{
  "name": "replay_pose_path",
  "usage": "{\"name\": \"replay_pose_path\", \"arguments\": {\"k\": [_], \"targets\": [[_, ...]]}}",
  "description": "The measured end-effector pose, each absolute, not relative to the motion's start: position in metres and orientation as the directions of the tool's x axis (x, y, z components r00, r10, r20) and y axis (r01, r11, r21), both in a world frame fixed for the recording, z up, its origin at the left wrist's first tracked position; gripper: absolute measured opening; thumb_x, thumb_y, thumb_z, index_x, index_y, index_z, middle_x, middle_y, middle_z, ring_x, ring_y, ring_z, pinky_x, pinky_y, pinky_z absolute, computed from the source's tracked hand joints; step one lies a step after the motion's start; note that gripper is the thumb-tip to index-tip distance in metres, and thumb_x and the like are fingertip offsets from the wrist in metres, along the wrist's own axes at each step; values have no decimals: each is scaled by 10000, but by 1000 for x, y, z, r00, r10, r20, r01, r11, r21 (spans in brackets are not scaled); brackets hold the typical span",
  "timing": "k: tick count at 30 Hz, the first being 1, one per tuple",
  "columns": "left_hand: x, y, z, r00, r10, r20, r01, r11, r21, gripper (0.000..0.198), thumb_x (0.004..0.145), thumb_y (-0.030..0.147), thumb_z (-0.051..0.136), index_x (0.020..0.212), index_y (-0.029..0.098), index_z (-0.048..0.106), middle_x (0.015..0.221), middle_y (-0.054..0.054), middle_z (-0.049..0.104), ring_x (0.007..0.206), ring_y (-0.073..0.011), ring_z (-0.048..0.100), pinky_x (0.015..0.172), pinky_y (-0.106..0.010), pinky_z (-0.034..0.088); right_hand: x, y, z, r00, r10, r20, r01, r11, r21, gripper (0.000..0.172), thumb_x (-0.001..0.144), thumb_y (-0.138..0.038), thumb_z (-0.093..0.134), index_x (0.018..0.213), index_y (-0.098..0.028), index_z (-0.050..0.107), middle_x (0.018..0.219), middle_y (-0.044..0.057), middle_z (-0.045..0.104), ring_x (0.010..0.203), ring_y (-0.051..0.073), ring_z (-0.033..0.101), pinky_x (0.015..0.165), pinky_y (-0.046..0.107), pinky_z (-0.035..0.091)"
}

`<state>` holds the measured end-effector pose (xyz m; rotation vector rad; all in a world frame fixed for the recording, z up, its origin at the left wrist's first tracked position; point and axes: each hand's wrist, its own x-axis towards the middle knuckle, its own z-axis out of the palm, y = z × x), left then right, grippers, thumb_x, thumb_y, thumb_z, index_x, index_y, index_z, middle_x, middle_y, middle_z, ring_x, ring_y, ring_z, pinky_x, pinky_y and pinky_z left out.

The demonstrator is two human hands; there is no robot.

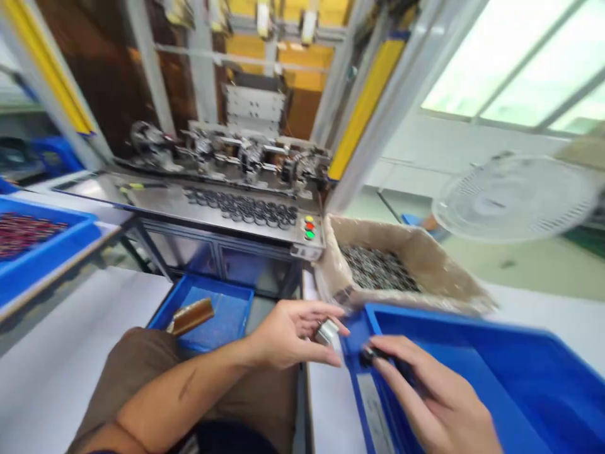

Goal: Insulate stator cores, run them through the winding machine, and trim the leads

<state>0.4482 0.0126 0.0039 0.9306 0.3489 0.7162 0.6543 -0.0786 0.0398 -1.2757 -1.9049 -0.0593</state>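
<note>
My left hand (302, 334) is curled around a small silvery metal part (327, 332), which rests between the thumb and fingers. To its right, my right hand (430, 391) pinches a small dark part (371, 354) between thumb and forefinger, over the near left edge of a large blue bin (472, 321). The two hands are apart, with the palms turned toward each other. Blur hides the finer shape of both parts.
A machine bench (165, 202) carries rows of dark rings (255, 211) and a button panel (309, 230). A lined box (444, 271) of small metal pieces stands behind the blue bin. Low down is a blue tray (241, 309); a white round fan (515, 198) is at right.
</note>
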Motion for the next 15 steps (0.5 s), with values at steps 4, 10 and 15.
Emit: {"name": "replay_pose_path", "arguments": {"k": [4, 10, 15], "targets": [[462, 6, 10, 779, 626, -26, -317, 430, 845, 606, 366, 83, 957, 929, 132, 738, 862, -38, 770, 763, -160, 719, 758, -276, 588, 632, -81, 52, -107, 783, 613, 696, 499, -517, 187, 923, -120, 579, 1021, -231, 693, 869, 49, 644, 785, 165, 652, 655, 277, 567], [480, -5, 10, 810, 583, -67, -317, 530, 786, 626, 293, 44, 956, 862, 131, 711, 763, -14, 776, 740, -153, 736, 684, -220, 589, 640, -85, 46, -128, 755, 643, 620, 567, -543, 222, 908, -59, 562, 1044, -215, 643, 851, 43, 661, 786, 163, 642, 662, 286, 564], [480, -7, 16, 764, 639, -92, -324, 503, 801, 592, 330, 37, 950, 860, 118, 698, 742, -7, 767, 687, -119, 724, 657, -184, 579, 642, -86, 42, -189, 695, 694, 674, 606, -423, 281, 885, -21, 545, 1096, -189, 622, 932, 74, 665, 869, 178, 653, 715, 303, 580]]}}
